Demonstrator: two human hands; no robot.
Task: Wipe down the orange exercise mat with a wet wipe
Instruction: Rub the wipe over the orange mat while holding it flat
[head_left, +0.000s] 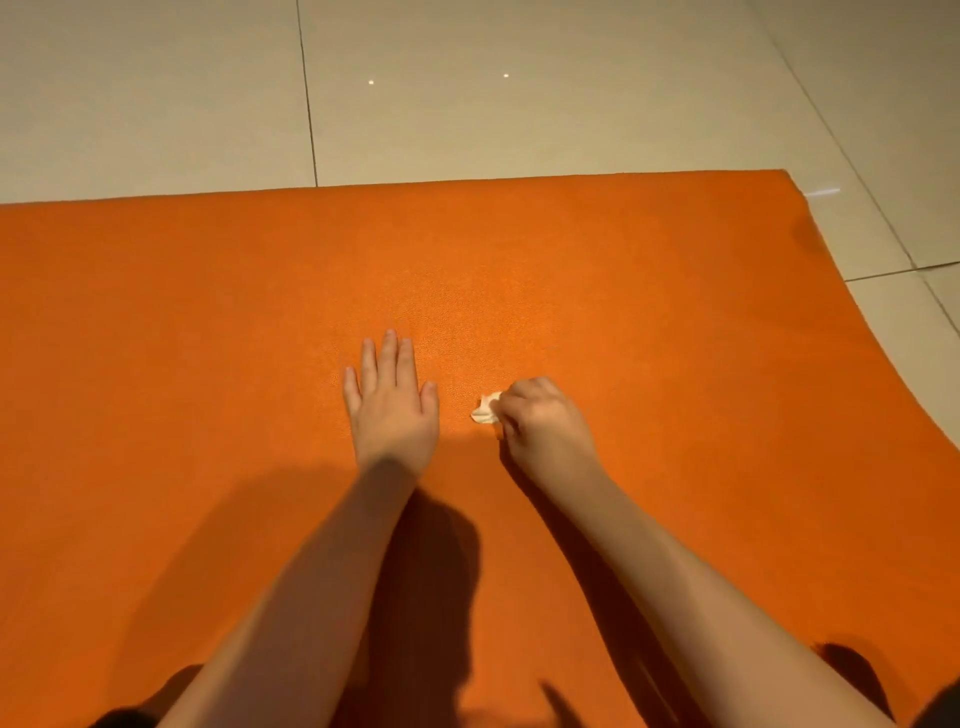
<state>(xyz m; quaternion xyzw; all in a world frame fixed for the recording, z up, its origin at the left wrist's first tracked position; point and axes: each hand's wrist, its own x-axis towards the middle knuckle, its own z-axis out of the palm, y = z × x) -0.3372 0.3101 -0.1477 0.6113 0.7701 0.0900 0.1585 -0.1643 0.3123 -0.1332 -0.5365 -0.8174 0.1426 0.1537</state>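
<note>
Two bare forearms (311, 597) reach up from the bottom edge over the orange exercise mat (208, 312), casting dark shadows between and beside them. Dark shapes (124, 719) at the bottom corners may be the person's knees or clothing; the view cuts them off too much to tell.

Left hand (392, 405) lies palm down on the mat near its middle. Its grip is wide, with fingers straight and slightly spread, and it holds nothing. Right hand (540, 421) sits just beside it, knuckles up, with its grip closed round a crumpled wet wipe (484, 410). A pale wad of the wipe sticks out on the thumb side and touches the mat in the gap between the two hands.

Across the frame the mat runs out of view at the left edge. Its far edge is straight, well beyond the fingertips, with a broad band of bare orange between. At the right its end shows, the far corner rounded and seemingly lifted a little off the floor (519, 104). Bare mat spreads wide to the left of the left hand and to the right of the right hand. Beyond the far edge and the right end lies glossy pale tile with thin dark joints.
</note>
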